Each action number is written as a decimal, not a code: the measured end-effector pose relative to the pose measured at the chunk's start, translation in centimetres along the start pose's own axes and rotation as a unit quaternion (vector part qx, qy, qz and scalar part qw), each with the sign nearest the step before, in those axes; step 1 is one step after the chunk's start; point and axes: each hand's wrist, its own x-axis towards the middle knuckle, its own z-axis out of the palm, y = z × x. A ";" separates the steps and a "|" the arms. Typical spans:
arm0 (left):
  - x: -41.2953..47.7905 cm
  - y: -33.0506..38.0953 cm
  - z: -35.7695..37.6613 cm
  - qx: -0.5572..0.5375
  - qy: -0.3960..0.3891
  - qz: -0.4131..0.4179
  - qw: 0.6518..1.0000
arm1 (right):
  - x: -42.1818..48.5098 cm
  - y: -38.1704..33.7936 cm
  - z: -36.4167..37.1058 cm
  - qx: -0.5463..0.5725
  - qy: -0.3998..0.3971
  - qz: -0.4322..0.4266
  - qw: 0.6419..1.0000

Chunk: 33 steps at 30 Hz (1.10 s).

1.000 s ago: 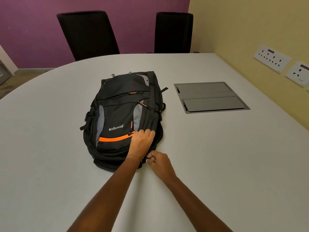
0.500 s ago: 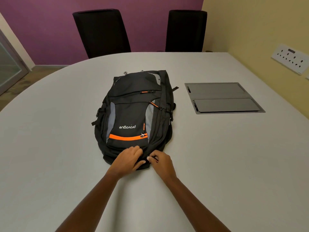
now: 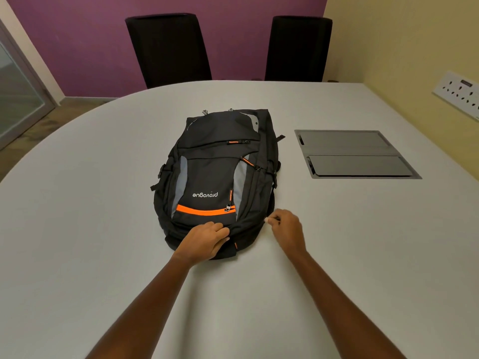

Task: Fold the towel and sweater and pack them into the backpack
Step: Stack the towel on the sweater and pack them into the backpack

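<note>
A black backpack [image 3: 220, 177] with grey side panels and an orange stripe lies flat, front side up, on the pale oval table [image 3: 90, 229], its top end nearest the person so that the white brand lettering reads upside down. The left hand [image 3: 204, 240] rests on the near end of the bag, fingers curled and pinching a fold of the black fabric just below the orange stripe. The right hand [image 3: 286, 229] sits at the bag's near right corner, thumb and forefinger pressed together on something small at the edge of the bag; it looks like a zipper pull, though it is too small to tell for certain. Both bare forearms reach in from the bottom of the view. The zips that can be seen on the front pockets look closed, and neither a towel nor a sweater shows anywhere on the table. To the right of the backpack, well apart from it, a grey rectangular hatch panel [image 3: 355, 154] is set flush into the tabletop. 2 black chairs [image 3: 168, 47] stand at the far side of the table against a purple wall, and a white socket plate [image 3: 458, 93] is mounted on the yellow wall at right.
</note>
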 end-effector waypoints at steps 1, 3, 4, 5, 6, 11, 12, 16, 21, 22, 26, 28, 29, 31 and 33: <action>-0.1 0.0 0.0 -0.001 -0.006 -0.004 1.000 | 0.8 0.1 -0.4 -0.007 -0.002 0.005 1.000; -0.2 -0.2 0.2 -0.004 -0.015 -0.014 1.000 | 2.3 0.0 -0.8 -0.017 -0.006 0.019 1.000; -0.1 -0.2 0.2 -0.006 -0.017 -0.019 1.000 | 2.9 0.0 -0.9 -0.020 -0.007 0.026 0.999; 0.0 -0.1 0.1 -0.008 -0.020 -0.025 0.999 | 3.4 0.0 -1.0 -0.022 -0.006 0.030 0.999; 0.1 0.0 0.1 -0.007 -0.020 -0.030 0.999 | 3.6 0.0 -1.1 -0.023 -0.006 0.030 0.999; 2.3 1.7 -0.3 0.002 -0.015 -0.072 0.997 | 3.1 0.9 -0.7 -0.035 0.002 0.011 0.999; 3.0 2.2 -0.2 0.000 -0.015 -0.085 0.996 | 2.9 1.1 -0.5 -0.039 0.006 0.006 0.999; 6.5 3.9 0.1 0.017 -0.145 -0.116 0.983 | 2.3 1.4 0.0 -0.052 0.021 -0.020 0.998; 9.0 4.6 1.4 0.037 -0.237 -0.165 0.957 | 2.7 1.7 0.0 -0.055 0.036 -0.041 0.997; 9.3 4.6 1.6 0.040 -0.241 -0.175 0.954 | 2.8 1.8 0.0 -0.056 0.036 -0.043 0.997; 9.9 4.8 2.5 0.064 -0.240 -0.173 0.953 | 3.5 2.1 0.1 -0.060 0.039 -0.056 0.996; 9.7 4.8 2.9 0.075 -0.222 -0.174 0.956 | 4.2 2.0 -0.1 -0.056 0.048 -0.052 0.996; 9.6 4.7 3.2 0.075 -0.229 -0.169 0.956 | 4.7 2.0 -0.2 -0.053 0.053 -0.046 0.996; 9.4 4.5 3.5 0.066 -0.226 -0.164 0.958 | 5.9 1.9 -0.4 -0.052 0.058 -0.036 0.996; 9.4 4.4 3.7 0.061 -0.210 -0.167 0.961 | 7.1 1.9 -0.7 -0.057 0.055 -0.029 0.996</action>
